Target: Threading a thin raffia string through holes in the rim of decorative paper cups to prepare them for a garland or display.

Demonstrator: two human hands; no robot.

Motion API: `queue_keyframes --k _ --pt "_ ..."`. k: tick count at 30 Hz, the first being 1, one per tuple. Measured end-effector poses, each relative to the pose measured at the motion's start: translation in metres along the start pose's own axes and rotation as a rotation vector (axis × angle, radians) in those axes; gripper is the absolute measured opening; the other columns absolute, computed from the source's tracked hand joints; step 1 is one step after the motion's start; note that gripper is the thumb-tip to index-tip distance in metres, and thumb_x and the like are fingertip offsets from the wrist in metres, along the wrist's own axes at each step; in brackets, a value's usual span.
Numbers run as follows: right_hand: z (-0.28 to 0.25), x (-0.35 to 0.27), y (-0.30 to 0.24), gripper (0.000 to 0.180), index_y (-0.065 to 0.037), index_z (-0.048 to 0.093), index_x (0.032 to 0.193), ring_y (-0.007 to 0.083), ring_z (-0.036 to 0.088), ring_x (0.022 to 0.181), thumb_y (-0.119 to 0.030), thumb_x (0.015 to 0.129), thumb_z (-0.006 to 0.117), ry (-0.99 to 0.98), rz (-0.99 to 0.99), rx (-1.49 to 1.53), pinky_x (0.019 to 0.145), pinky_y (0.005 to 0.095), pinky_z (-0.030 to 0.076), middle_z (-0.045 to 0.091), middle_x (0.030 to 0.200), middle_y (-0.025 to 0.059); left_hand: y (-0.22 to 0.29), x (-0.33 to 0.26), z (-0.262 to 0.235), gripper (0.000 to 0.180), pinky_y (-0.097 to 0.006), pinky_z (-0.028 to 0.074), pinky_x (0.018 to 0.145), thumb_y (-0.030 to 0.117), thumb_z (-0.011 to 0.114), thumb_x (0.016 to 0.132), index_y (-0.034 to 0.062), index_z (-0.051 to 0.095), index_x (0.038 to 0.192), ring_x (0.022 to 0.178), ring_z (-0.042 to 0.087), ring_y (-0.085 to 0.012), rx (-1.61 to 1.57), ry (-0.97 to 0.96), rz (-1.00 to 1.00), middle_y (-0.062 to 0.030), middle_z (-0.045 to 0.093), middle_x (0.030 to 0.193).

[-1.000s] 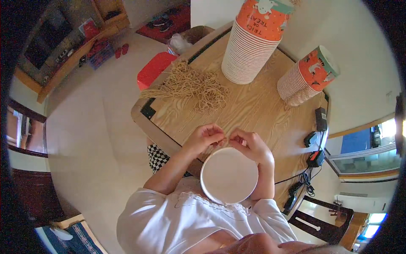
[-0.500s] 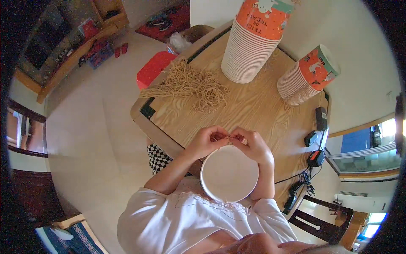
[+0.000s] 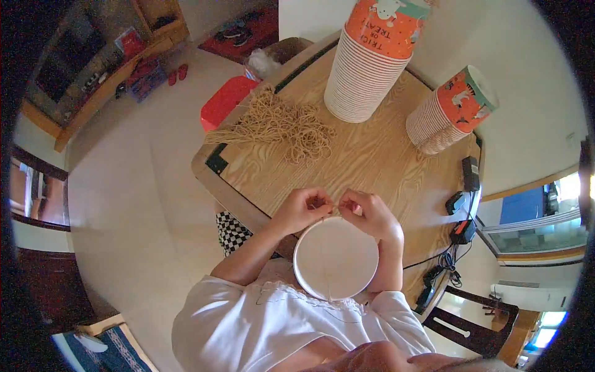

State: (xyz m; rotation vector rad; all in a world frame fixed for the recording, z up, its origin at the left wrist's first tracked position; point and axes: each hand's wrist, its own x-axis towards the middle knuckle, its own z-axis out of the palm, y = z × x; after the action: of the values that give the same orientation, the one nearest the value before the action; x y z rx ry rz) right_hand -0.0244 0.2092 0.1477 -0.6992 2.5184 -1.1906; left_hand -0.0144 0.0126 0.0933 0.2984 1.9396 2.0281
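A round white paper bucket [image 3: 295,266] rests at my lap by the table's edge, its pale round face turned up toward me. A thin strand of twine [image 3: 330,286] runs across it from the near rim toward my fingers. At the far rim my left hand [image 3: 305,209] is closed in a pinch on the twine. Opposite it, my right hand [image 3: 370,214] also pinches the twine, the two sets of fingertips close together. The fine detail between the fingers is too small to make out. A tangled heap of tan twine pieces [image 3: 282,127] lies on the table beyond my left hand.
On the wooden table [image 3: 372,161] stand a tall stack of orange-and-white paper buckets [image 3: 365,74] and a shorter stack [image 3: 437,121]. Black adapters and cables [image 3: 462,232] line the right edge. A red stool [image 3: 226,99] is beyond the left edge; a dark chair [image 3: 474,322] stands at right.
My fingertips have drawn slightly apart, and the bucket has shifted a little. The twine strand across the bucket now shows clearly.
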Motion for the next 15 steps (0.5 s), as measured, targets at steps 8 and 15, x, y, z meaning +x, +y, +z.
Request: queue_keyframes --k 8,15 --pt "0.001 0.001 -0.003 0.013 -0.001 0.059 0.085 0.0143 0.059 0.067 -0.011 0.08 0.065 0.022 0.051 0.074 0.063 0.0282 0.047 0.059 0.07 0.0066 0.002 -0.001 -0.001 0.009 -0.021 0.048 0.06 0.009 0.064 0.082 0.0014 0.062 0.088 0.068 0.059 -0.006 -0.053 -0.02 -0.036 -0.0021 0.065 0.076" --pt "0.006 0.003 -0.001 0.013 -0.001 0.061 0.086 0.0116 0.059 0.068 -0.009 0.078 0.067 0.066 0.049 0.147 0.063 0.0266 0.047 0.06 0.072 0.0041 -0.002 0.0 0.0 0.012 -0.022 0.049 0.061 0.01 0.064 0.083 0.0011 0.063 0.091 0.069 0.06 -0.0081 -0.038 -0.019 -0.019 -0.0032 0.065 0.077"
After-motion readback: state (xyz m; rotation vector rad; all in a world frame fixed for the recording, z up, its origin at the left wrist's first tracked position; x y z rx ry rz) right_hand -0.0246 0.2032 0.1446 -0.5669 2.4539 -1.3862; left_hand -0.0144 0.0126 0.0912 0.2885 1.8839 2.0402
